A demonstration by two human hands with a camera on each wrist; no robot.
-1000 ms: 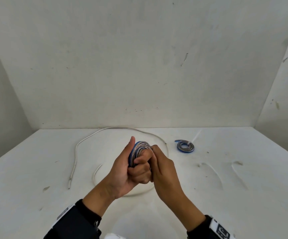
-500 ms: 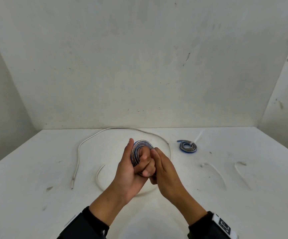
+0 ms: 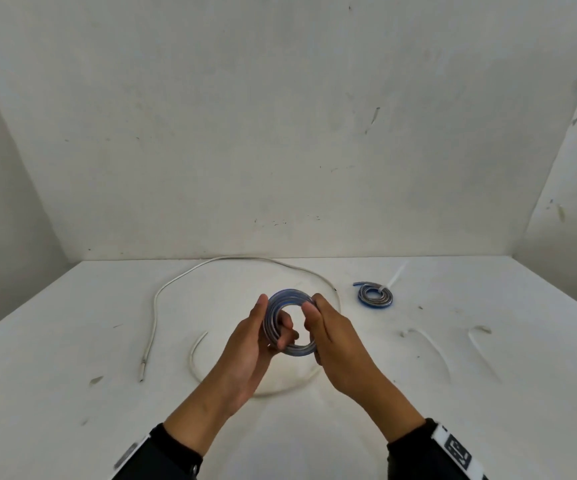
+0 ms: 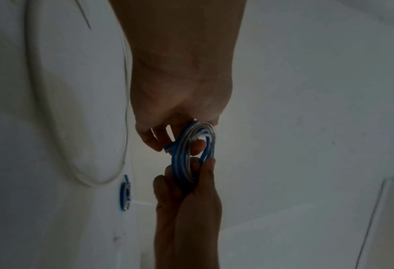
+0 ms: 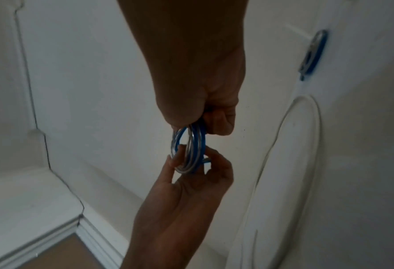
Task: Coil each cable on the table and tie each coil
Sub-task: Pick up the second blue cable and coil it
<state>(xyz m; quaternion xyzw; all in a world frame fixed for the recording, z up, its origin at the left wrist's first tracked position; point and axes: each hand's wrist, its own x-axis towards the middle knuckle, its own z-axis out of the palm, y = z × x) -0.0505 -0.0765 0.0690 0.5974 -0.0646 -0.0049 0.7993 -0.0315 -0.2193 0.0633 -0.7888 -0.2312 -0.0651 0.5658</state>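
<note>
A blue and silver cable coil (image 3: 289, 295) is held upright above the table, its ring facing me. My left hand (image 3: 275, 320) grips its left side, thumb outside and fingers through the hole. Pinching the right side is my right hand (image 3: 311, 308). The wrist views show the coil (image 4: 186, 151) (image 5: 190, 151) between both hands. A second blue coil (image 3: 374, 295), with a white tie through it, lies on the table at the back right. A loose white cable (image 3: 157, 299) curves across the table behind and under my hands.
The white table (image 3: 72, 358) is enclosed by white walls behind and on both sides. Two thin white ties (image 3: 432, 351) (image 3: 484, 348) lie on the right of the table. The white cable's plug end (image 3: 141, 370) rests at the left.
My hands were clasped tightly round the coil. They have drawn slightly apart and turned it, so the open ring now faces me.
</note>
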